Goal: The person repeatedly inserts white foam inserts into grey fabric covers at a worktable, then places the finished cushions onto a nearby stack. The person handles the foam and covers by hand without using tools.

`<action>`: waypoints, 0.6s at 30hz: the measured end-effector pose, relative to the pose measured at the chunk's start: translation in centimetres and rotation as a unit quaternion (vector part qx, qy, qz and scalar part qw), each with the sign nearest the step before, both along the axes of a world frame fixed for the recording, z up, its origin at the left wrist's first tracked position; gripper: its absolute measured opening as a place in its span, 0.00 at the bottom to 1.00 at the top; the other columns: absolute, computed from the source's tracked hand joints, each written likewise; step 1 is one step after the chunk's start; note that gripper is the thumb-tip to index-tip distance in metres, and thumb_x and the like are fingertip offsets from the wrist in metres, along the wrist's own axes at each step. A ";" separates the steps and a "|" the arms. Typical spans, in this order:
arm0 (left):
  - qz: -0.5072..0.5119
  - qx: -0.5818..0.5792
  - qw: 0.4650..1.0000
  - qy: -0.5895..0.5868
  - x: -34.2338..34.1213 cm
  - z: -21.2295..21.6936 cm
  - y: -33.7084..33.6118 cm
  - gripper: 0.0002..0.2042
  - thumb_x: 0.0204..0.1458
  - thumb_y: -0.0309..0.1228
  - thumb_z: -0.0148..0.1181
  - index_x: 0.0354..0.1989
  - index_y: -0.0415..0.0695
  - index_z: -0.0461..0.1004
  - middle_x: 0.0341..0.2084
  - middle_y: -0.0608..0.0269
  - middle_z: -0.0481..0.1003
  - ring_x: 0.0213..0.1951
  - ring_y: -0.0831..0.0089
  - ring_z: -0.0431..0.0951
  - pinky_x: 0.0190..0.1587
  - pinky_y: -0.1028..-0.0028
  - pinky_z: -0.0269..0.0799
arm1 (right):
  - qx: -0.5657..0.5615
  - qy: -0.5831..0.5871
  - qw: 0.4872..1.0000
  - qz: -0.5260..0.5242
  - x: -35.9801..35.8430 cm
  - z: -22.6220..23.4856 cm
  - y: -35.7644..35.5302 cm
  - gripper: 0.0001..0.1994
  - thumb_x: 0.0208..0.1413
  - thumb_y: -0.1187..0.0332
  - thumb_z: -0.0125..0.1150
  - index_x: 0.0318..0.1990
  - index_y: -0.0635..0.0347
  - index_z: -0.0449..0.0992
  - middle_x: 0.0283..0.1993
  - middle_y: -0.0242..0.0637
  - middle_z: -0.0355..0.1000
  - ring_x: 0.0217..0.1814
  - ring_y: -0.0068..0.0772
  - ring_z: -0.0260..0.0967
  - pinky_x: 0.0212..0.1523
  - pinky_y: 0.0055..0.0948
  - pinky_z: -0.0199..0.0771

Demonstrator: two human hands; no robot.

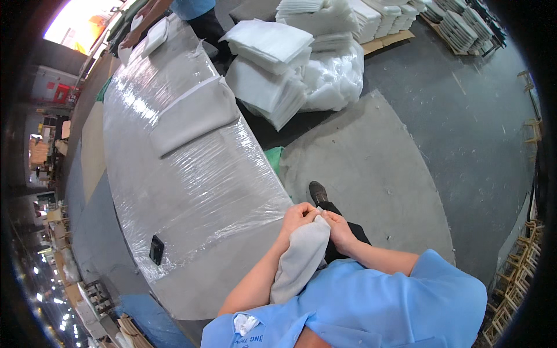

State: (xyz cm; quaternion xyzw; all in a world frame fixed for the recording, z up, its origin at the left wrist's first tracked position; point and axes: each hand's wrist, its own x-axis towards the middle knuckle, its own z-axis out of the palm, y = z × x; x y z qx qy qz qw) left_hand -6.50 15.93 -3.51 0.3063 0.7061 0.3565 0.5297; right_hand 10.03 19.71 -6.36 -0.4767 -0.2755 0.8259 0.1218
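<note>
Close to my body, both hands grip the edge of a light grey cloth cover (301, 255), which hangs down against my left forearm. My left hand (299, 219) pinches it from the left side. Right beside it, my right hand (337, 227) has its fingers closed on the same edge, the fingertips almost meeting. What exactly lies between the fingertips is too small to make out. To the left is a table (191, 191) wrapped in clear plastic film, with a flat grey cushion (197, 116) lying across it.
A black phone (156, 250) lies on the table's near left part. At the table's far end, another person's arm (145, 20) reaches over a pale cushion (155, 36). Stacks of white padding sheets (270, 43) and a plastic-wrapped bundle (333, 78) stand beyond the table's right edge.
</note>
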 end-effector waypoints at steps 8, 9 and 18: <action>-0.182 -0.021 0.970 0.162 -0.2 2.1 2.5 0.11 0.59 0.35 0.61 0.34 0.39 0.76 0.31 0.49 0.79 0.37 0.50 0.80 0.41 0.55 0.73 | -0.182 -0.048 0.976 -0.109 -2.9 -1.8 1.7 0.23 0.74 0.46 0.51 0.48 0.59 0.77 0.40 0.35 0.77 0.40 0.29 0.76 0.40 0.34 0.76; -0.183 -0.003 0.968 0.174 -0.3 1.8 2.5 0.10 0.59 0.35 0.61 0.34 0.40 0.76 0.32 0.48 0.79 0.38 0.48 0.79 0.42 0.53 0.73 | -0.168 -0.060 0.978 -0.104 -3.1 -1.9 1.8 0.23 0.74 0.45 0.50 0.48 0.59 0.77 0.41 0.36 0.77 0.40 0.30 0.76 0.41 0.35 0.76; -0.085 0.018 0.983 0.162 0.6 -3.1 2.5 0.12 0.59 0.35 0.58 0.29 0.39 0.77 0.33 0.46 0.77 0.40 0.46 0.78 0.42 0.51 0.72 | 0.218 -0.302 0.902 0.217 -4.4 -3.6 2.1 0.28 0.76 0.49 0.40 0.38 0.60 0.81 0.35 0.42 0.80 0.43 0.45 0.81 0.41 0.47 0.80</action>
